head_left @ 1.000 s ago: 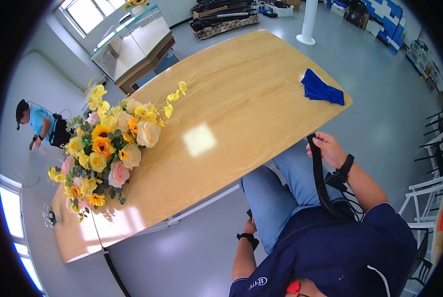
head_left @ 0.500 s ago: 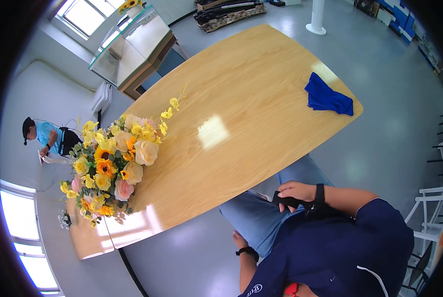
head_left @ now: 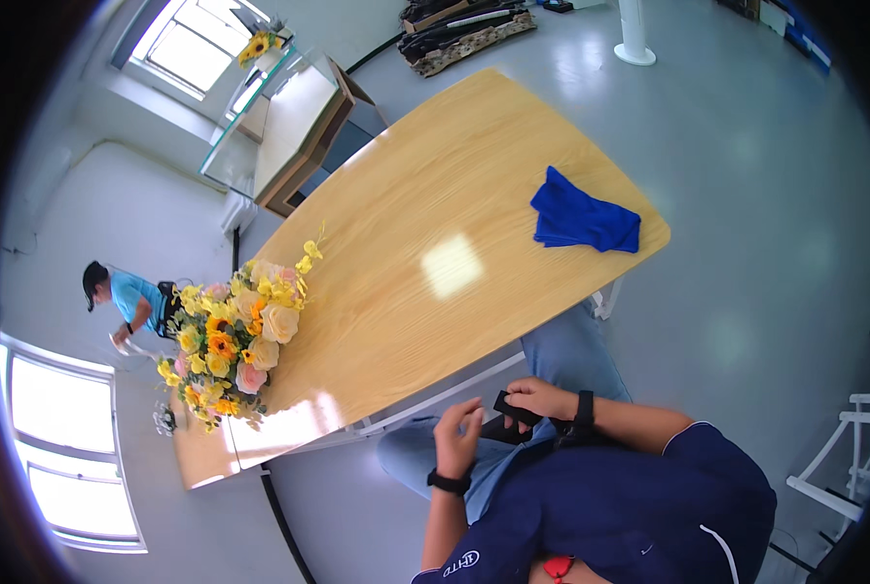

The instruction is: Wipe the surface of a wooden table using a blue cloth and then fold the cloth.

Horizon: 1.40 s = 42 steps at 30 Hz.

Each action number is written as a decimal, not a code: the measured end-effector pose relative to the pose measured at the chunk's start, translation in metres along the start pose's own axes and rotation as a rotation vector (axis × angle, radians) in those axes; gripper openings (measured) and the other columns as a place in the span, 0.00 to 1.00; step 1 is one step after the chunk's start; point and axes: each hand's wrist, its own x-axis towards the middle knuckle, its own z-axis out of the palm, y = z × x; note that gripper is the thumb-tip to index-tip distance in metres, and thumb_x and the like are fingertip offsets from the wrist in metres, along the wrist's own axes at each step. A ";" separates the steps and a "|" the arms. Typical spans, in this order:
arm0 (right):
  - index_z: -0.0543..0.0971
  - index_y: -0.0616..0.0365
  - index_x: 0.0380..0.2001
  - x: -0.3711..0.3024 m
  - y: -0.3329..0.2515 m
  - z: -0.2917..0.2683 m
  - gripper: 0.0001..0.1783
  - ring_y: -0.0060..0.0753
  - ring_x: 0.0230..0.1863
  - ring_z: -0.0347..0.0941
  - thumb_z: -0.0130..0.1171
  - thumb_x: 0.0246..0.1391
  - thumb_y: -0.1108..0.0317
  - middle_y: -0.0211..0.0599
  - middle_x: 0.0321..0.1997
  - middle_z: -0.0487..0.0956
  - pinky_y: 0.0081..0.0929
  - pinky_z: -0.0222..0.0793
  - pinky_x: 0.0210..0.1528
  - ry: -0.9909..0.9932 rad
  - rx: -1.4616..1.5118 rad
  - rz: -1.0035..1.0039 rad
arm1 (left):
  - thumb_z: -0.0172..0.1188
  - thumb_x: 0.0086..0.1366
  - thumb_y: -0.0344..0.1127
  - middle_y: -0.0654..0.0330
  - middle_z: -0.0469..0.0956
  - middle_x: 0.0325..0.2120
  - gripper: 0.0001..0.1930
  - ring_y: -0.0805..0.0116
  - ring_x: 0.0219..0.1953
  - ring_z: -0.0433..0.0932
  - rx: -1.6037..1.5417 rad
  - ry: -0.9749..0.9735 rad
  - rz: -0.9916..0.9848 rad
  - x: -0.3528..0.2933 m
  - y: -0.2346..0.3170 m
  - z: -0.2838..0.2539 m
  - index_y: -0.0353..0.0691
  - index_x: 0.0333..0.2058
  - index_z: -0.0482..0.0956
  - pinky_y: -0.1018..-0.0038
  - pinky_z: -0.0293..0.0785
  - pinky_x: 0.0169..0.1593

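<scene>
My right hand point(head_left: 542, 401) is closed around a small black rectangular object point(head_left: 513, 409), held over my lap below the table's near edge. Its exact kind I cannot make out. Just left of it, my left hand point(head_left: 457, 435) is raised with bent fingers apart and nothing visible in them. A gap separates its fingertips from the black object. On the wooden table point(head_left: 386, 243), a crumpled blue cloth point(head_left: 586, 216) lies near the right end. Neither hand touches it.
A large bouquet of yellow, cream and pink flowers point(head_left: 250, 341) stands toward the table's left end. Beyond the table is a glass-topped display case point(head_left: 299, 117). A person in a light blue shirt point(head_left: 135, 292) stands at the left. A white chair point(head_left: 849, 448) is at the right.
My left hand has risen from beside my leg to near the black object. My right hand still holds that object. The head view has shifted, and the person at the left has changed posture slightly.
</scene>
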 end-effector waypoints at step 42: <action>0.71 0.62 0.36 -0.034 -0.014 -0.089 0.15 0.24 0.19 0.69 0.55 0.47 0.64 0.36 0.23 0.74 0.21 0.64 0.24 0.190 -0.552 -0.102 | 0.45 0.59 0.36 0.57 0.72 0.19 0.11 0.69 0.23 0.72 -0.095 -0.851 -0.301 0.094 -0.012 0.079 0.34 0.27 0.70 0.72 0.66 0.29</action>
